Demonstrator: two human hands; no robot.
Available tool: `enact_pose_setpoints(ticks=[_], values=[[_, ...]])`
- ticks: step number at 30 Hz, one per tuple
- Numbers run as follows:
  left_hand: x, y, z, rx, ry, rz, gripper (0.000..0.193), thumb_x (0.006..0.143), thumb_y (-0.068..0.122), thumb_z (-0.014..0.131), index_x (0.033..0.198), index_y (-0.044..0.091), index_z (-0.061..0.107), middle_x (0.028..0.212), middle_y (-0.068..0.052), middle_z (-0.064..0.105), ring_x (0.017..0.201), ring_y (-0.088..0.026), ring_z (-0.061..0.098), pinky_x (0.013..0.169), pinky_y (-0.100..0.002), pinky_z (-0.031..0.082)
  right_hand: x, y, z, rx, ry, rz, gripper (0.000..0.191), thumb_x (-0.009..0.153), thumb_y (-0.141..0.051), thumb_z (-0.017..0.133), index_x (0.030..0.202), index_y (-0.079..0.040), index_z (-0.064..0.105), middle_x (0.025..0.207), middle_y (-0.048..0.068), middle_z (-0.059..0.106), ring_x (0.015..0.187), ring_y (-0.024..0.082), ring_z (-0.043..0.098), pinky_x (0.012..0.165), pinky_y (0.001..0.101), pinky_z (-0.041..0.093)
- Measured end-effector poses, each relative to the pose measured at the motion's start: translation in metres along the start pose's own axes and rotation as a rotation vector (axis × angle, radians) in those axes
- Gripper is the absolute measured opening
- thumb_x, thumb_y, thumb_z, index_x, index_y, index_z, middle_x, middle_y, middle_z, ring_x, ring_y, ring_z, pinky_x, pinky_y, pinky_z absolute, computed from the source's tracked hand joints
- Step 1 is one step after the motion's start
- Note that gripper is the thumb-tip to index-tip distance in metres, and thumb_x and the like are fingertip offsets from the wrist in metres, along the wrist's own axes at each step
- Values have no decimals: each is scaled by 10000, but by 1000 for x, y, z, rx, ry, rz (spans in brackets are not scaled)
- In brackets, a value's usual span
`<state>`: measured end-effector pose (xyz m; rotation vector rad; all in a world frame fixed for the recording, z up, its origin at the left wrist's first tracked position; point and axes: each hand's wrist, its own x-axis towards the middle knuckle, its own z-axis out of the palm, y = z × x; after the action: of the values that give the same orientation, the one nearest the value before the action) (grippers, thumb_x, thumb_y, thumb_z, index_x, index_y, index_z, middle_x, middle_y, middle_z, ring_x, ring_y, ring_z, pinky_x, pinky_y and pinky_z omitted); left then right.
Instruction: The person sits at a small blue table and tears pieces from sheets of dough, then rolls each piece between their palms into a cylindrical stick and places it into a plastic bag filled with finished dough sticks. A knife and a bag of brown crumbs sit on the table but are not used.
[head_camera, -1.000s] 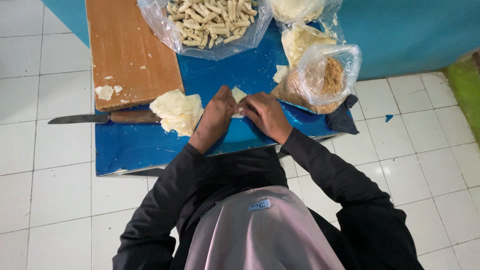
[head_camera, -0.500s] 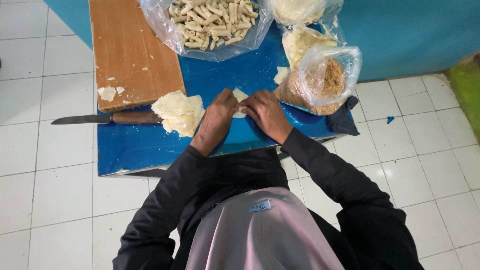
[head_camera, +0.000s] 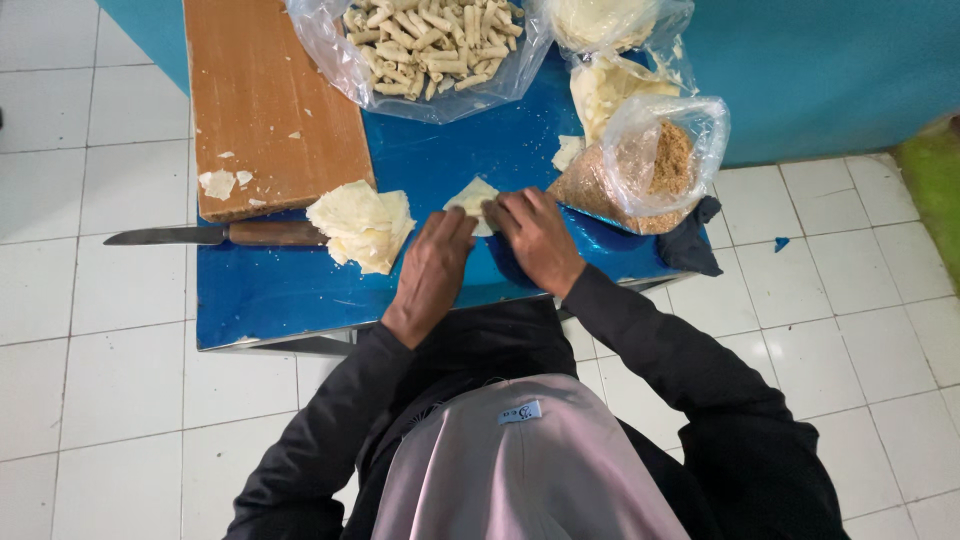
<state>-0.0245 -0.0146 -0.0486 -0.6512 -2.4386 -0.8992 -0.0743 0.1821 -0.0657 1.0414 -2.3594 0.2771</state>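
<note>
— What do we have between our fingers right now?

— A thin, pale wrapper sheet (head_camera: 472, 196), lying flat on the blue table (head_camera: 270, 295). Our left hand (head_camera: 432, 268) rests palm down on its near-left corner, fingers together, pressing more than pinching. Our right hand (head_camera: 537, 235) curls its fingertips over the sheet's right edge, a narrow hold on that edge alone; whether the edge is lifted or folded under the fingers, we cannot tell.

— How do we judge it will handle?

— Very light and limp, we think, and easy to tear. It looks dry, so probably not slippery, but it would crease at once. We take it by an edge or a corner with fingertips, never by the middle.

— And just around the hands?

— Just left of our left hand sits a stack of wrappers (head_camera: 362, 224), the same pale sheets. Beyond that, a knife (head_camera: 215, 235) lies along the near end of the wooden board (head_camera: 270, 100).

— Farther out?

— Right of our right hand, an open plastic bag of brown crumbs (head_camera: 650, 165), with a dark cloth (head_camera: 695, 245) beside it. At the far edge, a clear bag of finished rolls (head_camera: 425, 40), and 1 more bag of pale sheets (head_camera: 605, 85) to the right of it.
</note>
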Motion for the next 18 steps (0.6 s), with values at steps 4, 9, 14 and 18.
enact_pose_setpoints(ticks=[4, 9, 14, 18], values=[[-15, 3, 3, 192, -4, 57, 369, 870, 1, 615, 1238, -20, 635, 1272, -161, 617, 1236, -330, 575, 982, -411, 488, -2, -16, -4, -130, -68, 52, 488, 921, -97, 624, 1401, -15, 586, 1307, 84, 527, 1120, 257, 506, 948, 462, 431], [-19, 0, 7, 224, -27, 29, 364, 878, 0, 593, 1238, -9, 644, 1294, -164, 614, 1274, -330, 558, 1046, -426, 471, 18, -5, -1, -120, -162, 115, 534, 908, -64, 600, 1441, -70, 565, 1350, 75, 502, 1103, 270, 483, 888, 467, 401], [-20, 0, 9, 212, -33, 3, 341, 863, -4, 598, 1199, 11, 651, 1294, -159, 615, 1279, -336, 559, 1042, -430, 471, 27, 20, -1, 156, -61, 170, 642, 880, 54, 607, 1485, -160, 631, 1242, 41, 595, 1083, 284, 510, 913, 426, 411], [-22, 0, 11, 211, -39, -11, 356, 862, -13, 588, 1212, 18, 645, 1325, -156, 609, 1287, -333, 555, 1034, -432, 467, 15, 18, 3, 267, -23, 87, 356, 914, -31, 695, 1242, -169, 701, 1148, 3, 678, 1066, 239, 588, 914, 426, 386]])
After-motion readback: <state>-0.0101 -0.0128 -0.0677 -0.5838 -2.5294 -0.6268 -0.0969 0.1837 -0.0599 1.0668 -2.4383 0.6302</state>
